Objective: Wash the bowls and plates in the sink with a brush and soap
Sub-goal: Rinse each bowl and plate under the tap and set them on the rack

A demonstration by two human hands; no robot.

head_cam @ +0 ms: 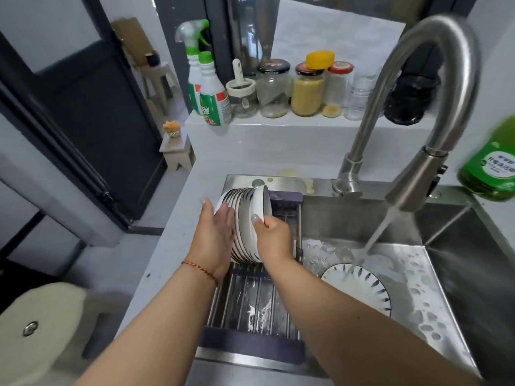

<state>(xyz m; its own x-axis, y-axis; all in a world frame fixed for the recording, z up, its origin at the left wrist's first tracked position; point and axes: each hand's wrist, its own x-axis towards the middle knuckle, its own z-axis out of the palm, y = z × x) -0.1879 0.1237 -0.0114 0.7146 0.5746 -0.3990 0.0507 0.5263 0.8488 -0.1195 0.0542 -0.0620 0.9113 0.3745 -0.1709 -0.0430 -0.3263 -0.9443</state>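
White plates (245, 227) stand on edge on the rack (250, 302) at centre frame: your left hand (214, 232) lies flat against the stack, your right hand (274, 238) grips the nearest one. Another plate (362, 288) lies in the sink (446, 246) under running water.

We note a stack of white dishes (242, 224) standing on edge on the drying rack (250, 299); one leaf-patterned plate (359, 288) lies flat in the sink (446, 246) under running water.

Both arms are stretched toward twelve o'clock; the left hand (216, 232) is held flat, fingers straight, while the right hand (271, 235) is curled, thumb pinching.
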